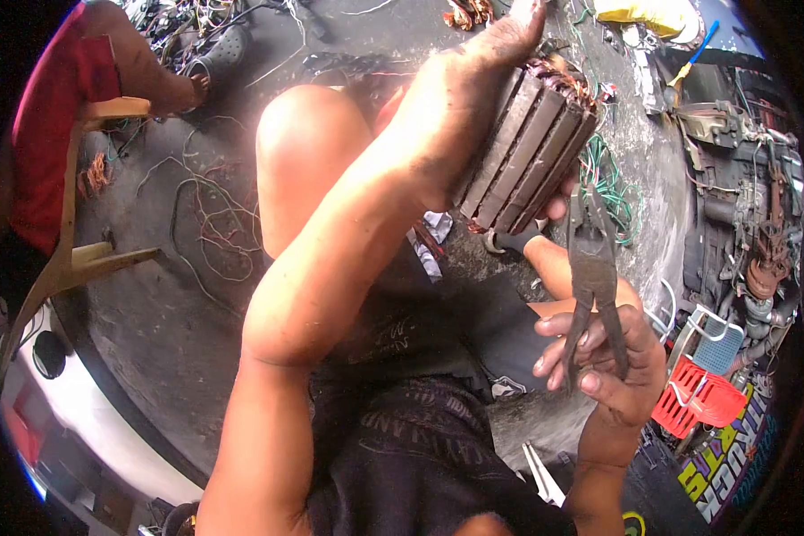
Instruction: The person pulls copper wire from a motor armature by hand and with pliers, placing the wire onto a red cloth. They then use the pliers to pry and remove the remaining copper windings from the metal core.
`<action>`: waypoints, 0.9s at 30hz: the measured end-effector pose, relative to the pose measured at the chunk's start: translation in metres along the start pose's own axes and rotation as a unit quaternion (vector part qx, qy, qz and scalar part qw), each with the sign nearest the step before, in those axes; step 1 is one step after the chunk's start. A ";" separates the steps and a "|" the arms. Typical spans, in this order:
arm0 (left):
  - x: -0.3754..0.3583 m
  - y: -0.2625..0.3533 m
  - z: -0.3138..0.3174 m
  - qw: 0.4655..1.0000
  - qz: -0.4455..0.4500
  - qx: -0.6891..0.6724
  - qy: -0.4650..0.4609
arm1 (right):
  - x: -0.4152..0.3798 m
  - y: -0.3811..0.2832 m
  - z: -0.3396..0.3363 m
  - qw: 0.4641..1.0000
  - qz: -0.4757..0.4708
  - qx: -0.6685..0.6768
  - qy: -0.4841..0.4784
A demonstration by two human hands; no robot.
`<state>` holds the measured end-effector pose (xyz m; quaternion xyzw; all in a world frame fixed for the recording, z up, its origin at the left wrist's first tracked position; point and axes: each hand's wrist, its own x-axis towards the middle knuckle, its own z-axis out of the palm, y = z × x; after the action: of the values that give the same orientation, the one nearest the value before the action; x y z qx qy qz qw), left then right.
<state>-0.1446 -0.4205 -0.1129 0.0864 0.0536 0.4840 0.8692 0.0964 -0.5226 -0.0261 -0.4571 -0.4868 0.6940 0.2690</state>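
The core [536, 152], a slotted metal block with copper windings [573, 82] showing at its upper end, is held off the floor in front of you, tilted with that end toward the upper right. Your left hand [478, 85] grips it from the left side; fingertips show at its lower right edge. Your right hand [636, 366] holds the pliers [592, 272], with your fingers curled about the handles. The tool stands nearly upright, tips pointing up, jaws slightly parted, and appears just beside the lower right of the core; you cannot tell from this view whether the two touch. Your bent knee [304, 143] is to the left of the core, beyond your left forearm. Below, you wear a dark shirt [429, 424] with faint lettering. Green wire [612, 201] lies in a loose tangle on the floor [152, 330] to the right of the core, and thin wires [214, 219] are scattered to the left of your knee. Farther right are a red basket [697, 397] and a stack of machine parts [732, 196]. At the upper left, another person's leg [147, 67] is beside a dark clog [221, 58], with a wooden frame [67, 263] nearer to you.
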 end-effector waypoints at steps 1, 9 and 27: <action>0.000 0.000 -0.001 1.000 -0.009 -0.004 -0.008 | -0.001 0.000 0.000 1.000 0.010 0.008 0.005; 0.009 -0.002 -0.015 0.994 -0.077 -0.060 -0.046 | -0.004 -0.005 0.001 0.998 0.029 0.054 0.032; 0.014 -0.011 -0.009 0.997 0.017 0.006 0.082 | -0.005 0.002 -0.013 0.993 -0.018 0.072 -0.092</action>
<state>-0.1294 -0.4133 -0.1245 0.0526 0.1257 0.5036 0.8531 0.1102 -0.5219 -0.0272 -0.3622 -0.4662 0.7615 0.2674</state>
